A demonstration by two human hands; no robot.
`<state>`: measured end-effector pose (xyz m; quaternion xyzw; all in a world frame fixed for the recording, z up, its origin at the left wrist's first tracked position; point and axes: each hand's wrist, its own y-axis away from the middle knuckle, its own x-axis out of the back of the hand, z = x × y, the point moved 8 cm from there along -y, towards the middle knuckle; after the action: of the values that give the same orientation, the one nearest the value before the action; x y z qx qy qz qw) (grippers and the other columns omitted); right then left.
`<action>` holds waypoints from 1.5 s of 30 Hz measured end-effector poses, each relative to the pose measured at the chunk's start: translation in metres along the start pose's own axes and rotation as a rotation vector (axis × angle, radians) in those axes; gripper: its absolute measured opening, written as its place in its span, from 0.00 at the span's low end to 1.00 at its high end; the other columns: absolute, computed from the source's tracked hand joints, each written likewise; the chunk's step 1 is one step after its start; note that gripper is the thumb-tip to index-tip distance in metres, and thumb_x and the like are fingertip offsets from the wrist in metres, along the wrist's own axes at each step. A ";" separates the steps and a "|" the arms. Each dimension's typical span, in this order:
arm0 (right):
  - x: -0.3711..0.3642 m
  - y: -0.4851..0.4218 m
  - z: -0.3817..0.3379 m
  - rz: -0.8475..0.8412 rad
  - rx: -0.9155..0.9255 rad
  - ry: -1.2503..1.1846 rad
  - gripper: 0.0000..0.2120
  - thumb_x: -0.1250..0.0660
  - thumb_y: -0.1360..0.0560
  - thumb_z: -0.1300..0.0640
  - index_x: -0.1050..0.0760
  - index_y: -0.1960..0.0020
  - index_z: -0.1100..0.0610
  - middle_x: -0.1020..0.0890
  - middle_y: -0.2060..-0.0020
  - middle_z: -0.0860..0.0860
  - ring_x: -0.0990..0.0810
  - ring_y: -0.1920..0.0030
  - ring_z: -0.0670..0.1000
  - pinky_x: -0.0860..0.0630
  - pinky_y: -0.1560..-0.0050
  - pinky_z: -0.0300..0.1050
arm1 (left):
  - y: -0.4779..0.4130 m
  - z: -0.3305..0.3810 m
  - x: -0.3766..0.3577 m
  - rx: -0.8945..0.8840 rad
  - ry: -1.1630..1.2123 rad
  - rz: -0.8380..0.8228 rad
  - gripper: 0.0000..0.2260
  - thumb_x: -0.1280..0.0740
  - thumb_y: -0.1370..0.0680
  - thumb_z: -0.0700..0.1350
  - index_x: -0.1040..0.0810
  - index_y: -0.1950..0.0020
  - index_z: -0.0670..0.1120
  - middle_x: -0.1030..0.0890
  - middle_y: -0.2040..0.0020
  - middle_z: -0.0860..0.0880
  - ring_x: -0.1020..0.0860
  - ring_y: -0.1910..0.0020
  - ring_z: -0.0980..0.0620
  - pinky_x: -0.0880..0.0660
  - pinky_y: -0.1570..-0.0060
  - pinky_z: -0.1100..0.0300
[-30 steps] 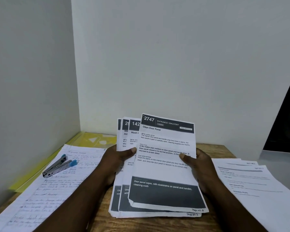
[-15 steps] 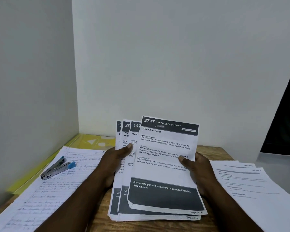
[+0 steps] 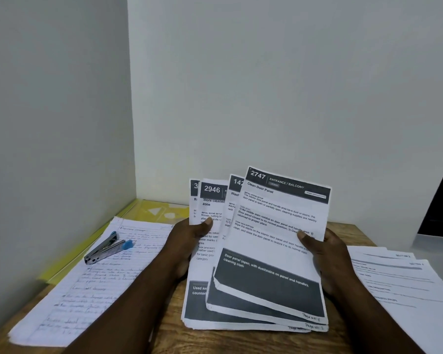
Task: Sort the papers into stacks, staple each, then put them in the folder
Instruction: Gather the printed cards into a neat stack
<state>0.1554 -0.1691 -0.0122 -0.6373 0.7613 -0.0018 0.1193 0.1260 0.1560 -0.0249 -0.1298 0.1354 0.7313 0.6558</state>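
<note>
Both hands hold a fanned bundle of printed sheets (image 3: 271, 238) upright, its bottom edge resting on the wooden table (image 3: 169, 335). The front sheet is headed 2747; sheets headed 2946 and others peek out to the left. My left hand (image 3: 187, 241) grips the left sheets, thumb on the 2946 page. My right hand (image 3: 325, 254) grips the right edge of the front sheets, thumb on the 2747 page. A metal stapler with blue ends (image 3: 108, 249) lies on handwritten pages (image 3: 87, 290) at the left. A yellow folder (image 3: 154, 210) lies beneath them against the wall.
A stack of printed pages (image 3: 404, 284) lies flat on the table at the right. White walls close off the left and the back. A dark opening shows at the far right edge.
The bundle has fanned wider: the front sheets have swung to the right with my right hand, uncovering more of the 2946 sheet under my left thumb.
</note>
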 end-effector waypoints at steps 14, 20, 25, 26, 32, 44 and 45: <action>-0.023 0.007 0.011 -0.195 -0.081 -0.006 0.15 0.26 0.24 0.67 0.18 0.38 0.62 0.12 0.44 0.58 0.13 0.44 0.63 0.21 0.35 0.65 | 0.005 0.004 -0.003 -0.020 0.017 -0.035 0.15 0.29 0.18 0.44 0.19 0.32 0.39 0.14 0.40 0.37 0.15 0.41 0.34 0.21 0.37 0.33; -0.049 0.014 0.010 -0.257 -0.015 0.046 0.15 0.26 0.24 0.67 0.19 0.38 0.61 0.12 0.45 0.56 0.13 0.44 0.60 0.20 0.36 0.65 | 0.013 0.008 -0.011 -0.024 -0.059 -0.038 0.17 0.29 0.18 0.51 0.17 0.36 0.40 0.13 0.43 0.38 0.13 0.45 0.37 0.17 0.43 0.39; -0.037 0.010 0.006 -0.138 0.011 0.020 0.14 0.26 0.23 0.67 0.19 0.38 0.60 0.11 0.47 0.53 0.12 0.47 0.58 0.16 0.45 0.55 | 0.005 0.008 -0.001 -0.073 -0.081 0.088 0.17 0.30 0.20 0.34 0.24 0.33 0.45 0.11 0.51 0.43 0.12 0.55 0.41 0.15 0.56 0.46; -0.035 0.010 0.005 -0.118 0.017 0.019 0.14 0.26 0.23 0.67 0.19 0.38 0.60 0.11 0.48 0.52 0.11 0.49 0.55 0.14 0.51 0.50 | 0.003 0.008 0.004 -0.104 -0.154 0.137 0.21 0.29 0.22 0.32 0.25 0.33 0.50 0.11 0.52 0.45 0.12 0.55 0.42 0.15 0.53 0.43; -0.032 0.009 0.001 -0.073 0.037 0.047 0.12 0.27 0.22 0.66 0.19 0.39 0.58 0.11 0.50 0.48 0.11 0.51 0.52 0.15 0.57 0.43 | 0.006 0.015 0.005 -0.230 -0.224 0.157 0.25 0.22 0.25 0.36 0.26 0.37 0.59 0.12 0.52 0.45 0.13 0.57 0.47 0.17 0.56 0.49; -0.032 0.007 0.001 -0.066 0.067 -0.007 0.15 0.26 0.23 0.68 0.19 0.38 0.58 0.11 0.45 0.52 0.13 0.44 0.57 0.19 0.36 0.63 | 0.003 0.013 0.003 -0.208 -0.200 0.163 0.16 0.23 0.22 0.48 0.23 0.37 0.54 0.13 0.45 0.43 0.13 0.51 0.42 0.16 0.49 0.42; -0.032 0.007 0.001 -0.067 0.067 -0.012 0.15 0.26 0.23 0.68 0.19 0.38 0.58 0.12 0.45 0.52 0.13 0.44 0.57 0.19 0.36 0.63 | 0.004 0.013 0.000 -0.185 -0.173 0.140 0.13 0.26 0.19 0.53 0.21 0.37 0.52 0.13 0.43 0.43 0.13 0.48 0.42 0.16 0.46 0.41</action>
<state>0.1541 -0.1362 -0.0080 -0.6580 0.7384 -0.0275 0.1451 0.1218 0.1607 -0.0133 -0.1165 0.0190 0.7931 0.5976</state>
